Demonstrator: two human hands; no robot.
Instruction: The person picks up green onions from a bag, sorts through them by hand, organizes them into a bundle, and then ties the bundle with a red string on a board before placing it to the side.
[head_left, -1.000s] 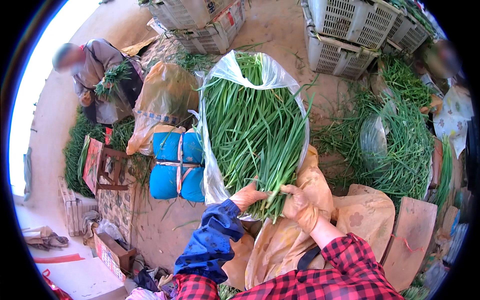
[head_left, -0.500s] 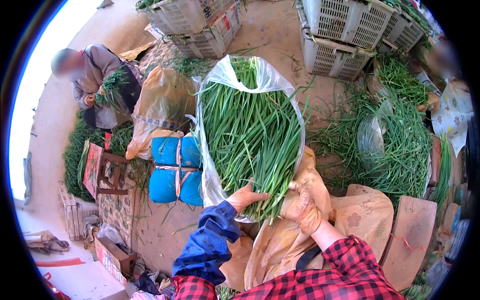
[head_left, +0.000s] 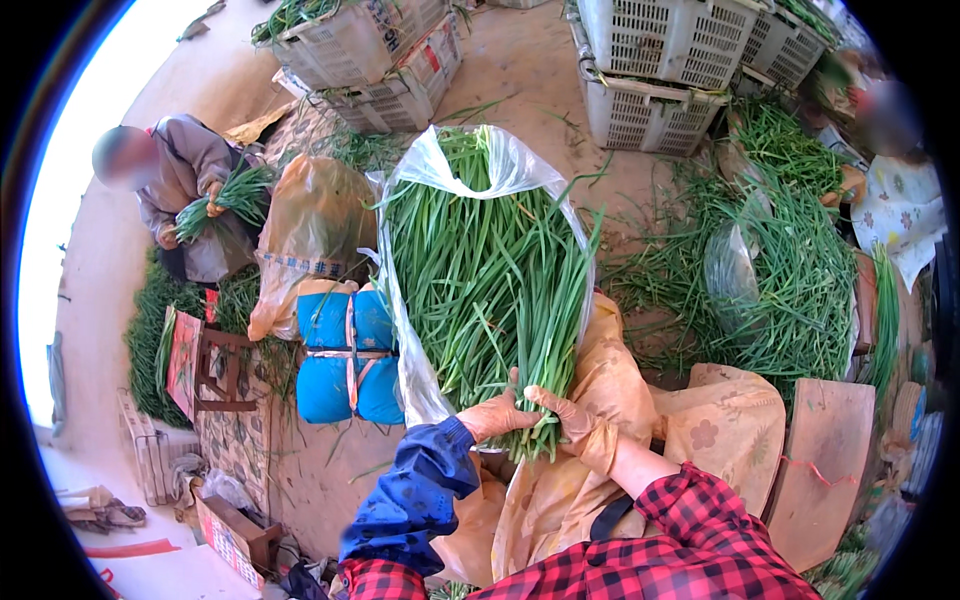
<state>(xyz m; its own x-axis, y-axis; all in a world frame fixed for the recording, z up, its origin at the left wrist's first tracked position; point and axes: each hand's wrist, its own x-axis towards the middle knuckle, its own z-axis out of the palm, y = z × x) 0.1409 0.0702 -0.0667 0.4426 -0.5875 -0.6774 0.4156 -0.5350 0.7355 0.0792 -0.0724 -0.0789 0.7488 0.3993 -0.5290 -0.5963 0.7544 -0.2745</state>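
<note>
A large heap of garlic chives (head_left: 480, 270) lies in an open clear plastic bag (head_left: 412, 345) before me, with the pale stem ends toward me. My left hand (head_left: 497, 416), in a thin glove and blue sleeve cover, is closed round the stem ends at the heap's near edge. Opposite it, my right hand (head_left: 575, 425), also gloved, presses its fingers against the same stems from the right. The gathered bunch sits between both hands, its leaves still lying on the heap. Some fingertips are hidden behind the stems. A floral tan apron (head_left: 540, 500) covers my lap under the bag.
A blue tied cushion bundle (head_left: 350, 350) and a tan plastic bag (head_left: 315, 220) stand left of the heap. Stacked crates (head_left: 655, 105) rise ahead. Loose chives (head_left: 790, 290) pile up at right. A co-worker (head_left: 200, 190) at left holds a bunch; another person sits far right.
My right hand has moved left onto the stem ends, meeting my left hand. The bunch between them is gathered tighter. The co-worker at left has shifted the bunch in their hands.
</note>
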